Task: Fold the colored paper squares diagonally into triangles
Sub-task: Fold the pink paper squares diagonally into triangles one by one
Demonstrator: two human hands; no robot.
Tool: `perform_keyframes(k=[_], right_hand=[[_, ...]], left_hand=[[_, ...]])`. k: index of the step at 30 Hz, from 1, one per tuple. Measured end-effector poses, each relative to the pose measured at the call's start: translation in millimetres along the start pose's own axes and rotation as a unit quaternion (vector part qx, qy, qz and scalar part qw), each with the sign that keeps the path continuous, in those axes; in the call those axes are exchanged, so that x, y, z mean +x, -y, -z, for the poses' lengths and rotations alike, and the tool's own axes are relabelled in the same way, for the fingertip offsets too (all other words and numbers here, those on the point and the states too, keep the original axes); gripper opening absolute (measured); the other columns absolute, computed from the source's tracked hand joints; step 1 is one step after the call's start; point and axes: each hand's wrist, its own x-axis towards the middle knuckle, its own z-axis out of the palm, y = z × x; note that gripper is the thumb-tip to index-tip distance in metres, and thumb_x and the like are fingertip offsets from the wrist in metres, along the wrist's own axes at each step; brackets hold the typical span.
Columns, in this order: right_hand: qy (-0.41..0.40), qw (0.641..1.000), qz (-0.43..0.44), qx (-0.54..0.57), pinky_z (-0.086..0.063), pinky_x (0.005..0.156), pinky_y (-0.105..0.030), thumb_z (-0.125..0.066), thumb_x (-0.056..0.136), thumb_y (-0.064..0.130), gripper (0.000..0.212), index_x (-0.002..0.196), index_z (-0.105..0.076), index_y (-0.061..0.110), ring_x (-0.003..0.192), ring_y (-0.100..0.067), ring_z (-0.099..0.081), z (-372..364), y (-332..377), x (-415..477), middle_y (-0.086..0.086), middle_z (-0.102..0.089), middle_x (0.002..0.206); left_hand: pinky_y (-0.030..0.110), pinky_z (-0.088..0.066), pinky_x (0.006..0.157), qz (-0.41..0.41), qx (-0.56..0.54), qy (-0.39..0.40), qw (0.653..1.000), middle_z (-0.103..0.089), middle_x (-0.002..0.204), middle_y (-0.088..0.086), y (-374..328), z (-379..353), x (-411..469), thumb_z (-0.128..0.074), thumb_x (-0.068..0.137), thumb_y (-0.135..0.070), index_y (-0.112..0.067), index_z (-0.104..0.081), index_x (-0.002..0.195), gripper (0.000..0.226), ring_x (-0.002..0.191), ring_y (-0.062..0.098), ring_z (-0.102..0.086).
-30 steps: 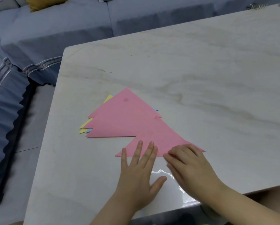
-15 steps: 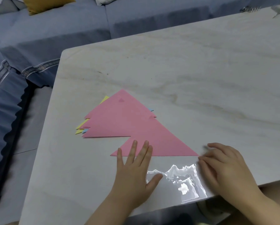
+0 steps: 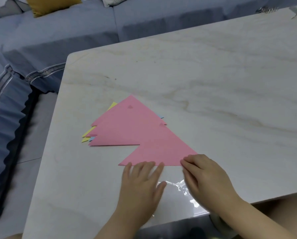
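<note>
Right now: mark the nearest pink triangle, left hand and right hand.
nearest pink triangle (image 3: 159,149), head view, centre of its top face.
left hand (image 3: 140,185), head view, back of the hand.
right hand (image 3: 206,176), head view, back of the hand.

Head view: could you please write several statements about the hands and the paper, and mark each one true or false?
1. The left hand lies flat, fingertips on the near edge of the nearest pink triangle. True.
2. The right hand is lifted well above the paper. False: its fingertips are on the triangle's right corner.
3. Yellow paper peeks out from under the pink pile on its left side. True.
4. The table is dark wood. False: it is pale and glossy, with marble-like veins.
</note>
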Motion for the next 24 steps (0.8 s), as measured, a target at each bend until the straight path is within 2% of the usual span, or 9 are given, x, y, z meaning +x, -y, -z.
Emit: perform_keyframes(k=[3, 5, 8, 10, 13, 15, 18, 21, 24], right_hand=[[-0.002, 1.000, -0.001, 0.002, -0.049, 0.057, -0.025, -0.063, 0.073, 0.010, 0.014, 0.084, -0.071, 0.009, 0.068, -0.022, -0.061, 0.5, 0.8, 1.2, 0.000, -0.065, 0.080], [0.001, 1.000, -0.004, 0.003, -0.049, 0.058, -0.024, -0.063, 0.072, 0.010, 0.015, 0.084, -0.071, 0.009, 0.069, -0.022, -0.061, 1.0, 0.5, 1.4, -0.001, -0.066, 0.080], [0.022, 1.000, -0.009, 0.009, -0.049, 0.061, -0.024, -0.063, 0.073, 0.012, 0.016, 0.087, -0.072, 0.010, 0.071, -0.022, -0.062, 3.2, 1.7, 2.3, 0.000, -0.066, 0.082], [0.041, 0.999, -0.025, 0.018, -0.048, 0.061, -0.023, -0.064, 0.074, 0.012, 0.014, 0.085, -0.072, 0.012, 0.073, -0.021, -0.063, 5.3, 2.8, 3.7, 0.002, -0.066, 0.082], [0.073, 0.991, -0.096, 0.050, -0.046, 0.068, -0.026, -0.069, 0.078, 0.015, 0.010, 0.088, -0.072, 0.017, 0.083, -0.021, -0.061, 10.8, 3.6, 17.2, 0.005, -0.064, 0.086], [0.102, 0.980, -0.155, 0.066, -0.041, 0.082, -0.029, -0.065, 0.082, 0.028, 0.027, 0.107, -0.065, 0.019, 0.099, -0.021, -0.054, 12.7, 2.6, 35.4, 0.002, -0.060, 0.101], [0.146, 0.963, -0.221, 0.043, -0.034, 0.094, -0.033, -0.065, 0.078, 0.041, 0.055, 0.126, -0.048, 0.021, 0.112, -0.022, -0.043, 13.4, -0.5, 60.7, -0.001, -0.053, 0.114], [0.180, 0.944, -0.258, 0.099, -0.038, 0.086, -0.032, -0.071, 0.074, 0.035, 0.049, 0.118, -0.052, 0.022, 0.106, -0.022, -0.044, 12.8, -4.8, 72.8, 0.004, -0.057, 0.092], [0.196, 0.935, -0.262, 0.136, -0.038, 0.075, -0.029, -0.075, 0.069, 0.031, 0.030, 0.091, -0.055, 0.028, 0.096, -0.022, -0.052, 8.8, -11.5, 77.6, 0.007, -0.055, 0.080]], left_hand=[[0.040, -0.034, 0.091, 0.007, 0.001, -0.024, 1.000, -0.068, 0.100, -0.001, 23.8, 4.9, -10.0, -0.022, 0.096, -0.041, -0.020, -0.066, 0.112, 0.051, 0.096, 0.018, -0.052], [0.040, -0.035, 0.092, 0.023, 0.011, -0.037, 0.999, -0.068, 0.099, 0.000, 37.9, 8.3, -16.7, -0.019, 0.097, -0.040, -0.019, -0.067, 0.111, 0.054, 0.094, 0.019, -0.054], [0.042, -0.033, 0.093, 0.058, 0.052, -0.047, 0.996, -0.069, 0.094, 0.000, 48.6, 15.7, -22.9, -0.025, 0.095, -0.038, -0.017, -0.071, 0.104, 0.051, 0.090, 0.019, -0.050], [0.043, -0.034, 0.092, 0.111, 0.073, -0.036, 0.990, -0.067, 0.084, -0.001, 51.2, 24.8, -22.5, -0.027, 0.092, -0.038, -0.017, -0.073, 0.093, 0.050, 0.081, 0.022, -0.057], [0.040, -0.044, 0.080, 0.224, 0.007, -0.031, 0.974, -0.062, 0.071, -0.002, 51.1, 40.9, -9.1, -0.039, 0.085, -0.031, -0.019, -0.069, 0.073, 0.034, 0.068, 0.025, -0.060], [0.033, -0.043, 0.077, 0.307, -0.120, -0.039, 0.943, -0.063, 0.085, -0.004, 49.0, 48.7, 5.8, -0.053, 0.087, -0.034, -0.019, -0.066, 0.093, 0.021, 0.081, 0.021, -0.059], [0.029, -0.042, 0.073, 0.350, -0.209, 0.011, 0.913, -0.057, 0.091, -0.009, 42.9, 46.3, 28.9, -0.065, 0.078, -0.043, -0.026, -0.049, 0.120, 0.048, 0.088, 0.015, -0.055], [0.030, -0.042, 0.072, 0.327, -0.211, 0.051, 0.920, -0.056, 0.085, -0.006, 35.4, 38.4, 40.9, -0.067, 0.077, -0.039, -0.026, -0.046, 0.124, 0.053, 0.088, 0.018, -0.055], [0.031, -0.040, 0.079, 0.293, -0.210, 0.027, 0.933, -0.052, 0.081, -0.005, 25.8, 28.0, 40.8, -0.063, 0.083, -0.031, -0.022, -0.052, 0.120, 0.040, 0.094, 0.021, -0.049]])
